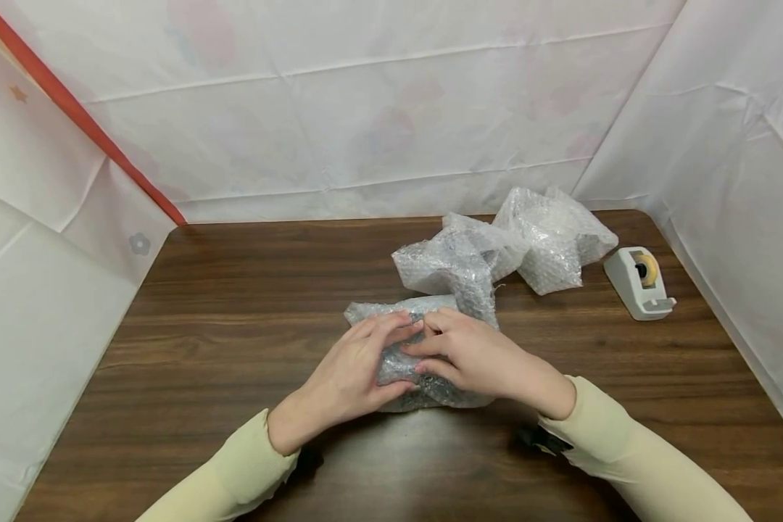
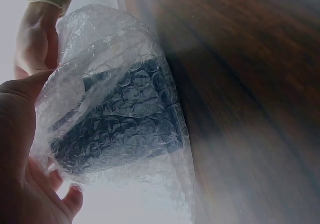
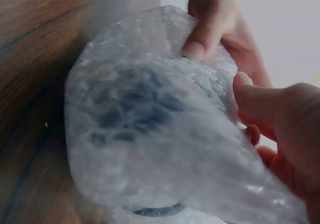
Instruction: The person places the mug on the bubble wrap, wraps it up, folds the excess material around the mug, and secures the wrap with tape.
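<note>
A bundle of clear bubble wrap [image 1: 391,371] lies on the table in front of me, with a dark object [image 2: 130,119] inside whose kind I cannot tell through the bubbles. My left hand [image 1: 349,370] holds the bundle's left side, thumb on the near edge and fingers over the far side. From the right, my right hand [image 1: 479,355] pinches the wrap on top, its fingertips close to the left hand's. In the right wrist view the wrap [image 3: 150,154] covers most of the dark object. A strip of wrap trails from the bundle toward the back.
Two crumpled pieces of bubble wrap [image 1: 551,235] lie at the back right, the nearer one touching the bundle. A white tape dispenser [image 1: 639,284] with yellow tape stands by the table's right edge. White cloth [image 1: 378,109] hangs around the brown wooden table [image 1: 235,304].
</note>
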Motion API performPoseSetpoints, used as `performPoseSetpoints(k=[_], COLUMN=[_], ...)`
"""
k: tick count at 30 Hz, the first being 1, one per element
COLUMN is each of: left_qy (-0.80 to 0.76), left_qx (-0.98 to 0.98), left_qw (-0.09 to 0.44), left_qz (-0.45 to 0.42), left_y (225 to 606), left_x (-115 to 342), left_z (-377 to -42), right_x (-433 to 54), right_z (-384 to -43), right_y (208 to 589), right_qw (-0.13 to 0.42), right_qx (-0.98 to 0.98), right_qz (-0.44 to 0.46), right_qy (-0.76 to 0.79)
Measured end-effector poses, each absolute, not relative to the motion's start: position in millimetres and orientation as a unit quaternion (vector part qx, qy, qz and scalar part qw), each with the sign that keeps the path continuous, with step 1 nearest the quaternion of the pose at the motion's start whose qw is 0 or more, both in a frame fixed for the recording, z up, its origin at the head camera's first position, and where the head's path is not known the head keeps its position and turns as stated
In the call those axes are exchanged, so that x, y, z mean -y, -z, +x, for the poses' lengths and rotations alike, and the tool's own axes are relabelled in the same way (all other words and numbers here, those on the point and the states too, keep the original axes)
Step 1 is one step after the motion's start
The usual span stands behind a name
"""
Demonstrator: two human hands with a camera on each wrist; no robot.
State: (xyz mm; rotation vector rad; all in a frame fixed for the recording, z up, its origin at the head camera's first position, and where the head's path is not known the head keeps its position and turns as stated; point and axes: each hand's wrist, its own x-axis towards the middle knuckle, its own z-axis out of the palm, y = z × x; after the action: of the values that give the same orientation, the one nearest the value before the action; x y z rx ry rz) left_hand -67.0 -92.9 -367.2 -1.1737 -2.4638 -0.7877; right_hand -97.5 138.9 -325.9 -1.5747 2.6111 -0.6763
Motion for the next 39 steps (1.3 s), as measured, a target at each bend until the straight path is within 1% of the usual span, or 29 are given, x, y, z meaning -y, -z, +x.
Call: performPoseSetpoints(k=[6,10,14,17,21,24,29,36,39], left_qy=[0.271,0.264,0.248,0.229,0.197,0.168,0.129,0.090,0.076], left_qx=[0.860,0.863,0.869,0.865,0.850,0.842,0.831,0.834,0.839], left_qw=[0.148,0.147,0.143,0.146,0.162,0.183,0.220,0.265,0.277], left_qz=[-0.407,-0.405,-0.403,-0.422,-0.461,-0.480,-0.494,-0.476,-0.462], left_y=[367,366,363,361,358,356,351,343,340], left_x=[92,94,96,98,98,99,102,113,123], left_z=[-69,-69,-69,-69,-69,-68,-59,-44,-38], right_x=[-137,-135,-135,-142,-163,-185,-223,-263,-273], right_z=[-97,-94,-95,-98,-99,-97,-92,-87,-85], right_y=[326,329,335,337,332,325,321,327,329], right_qw=[0.003,-0.021,-0.045,-0.044,-0.033,-0.039,-0.058,-0.090,-0.081], right_qx=[-0.847,-0.853,-0.835,-0.803,-0.765,-0.768,-0.801,-0.841,-0.855], right_qz=[-0.494,-0.483,-0.498,-0.518,-0.513,-0.487,-0.439,-0.394,-0.372], right_qy=[0.198,0.198,0.228,0.292,0.388,0.414,0.402,0.360,0.351])
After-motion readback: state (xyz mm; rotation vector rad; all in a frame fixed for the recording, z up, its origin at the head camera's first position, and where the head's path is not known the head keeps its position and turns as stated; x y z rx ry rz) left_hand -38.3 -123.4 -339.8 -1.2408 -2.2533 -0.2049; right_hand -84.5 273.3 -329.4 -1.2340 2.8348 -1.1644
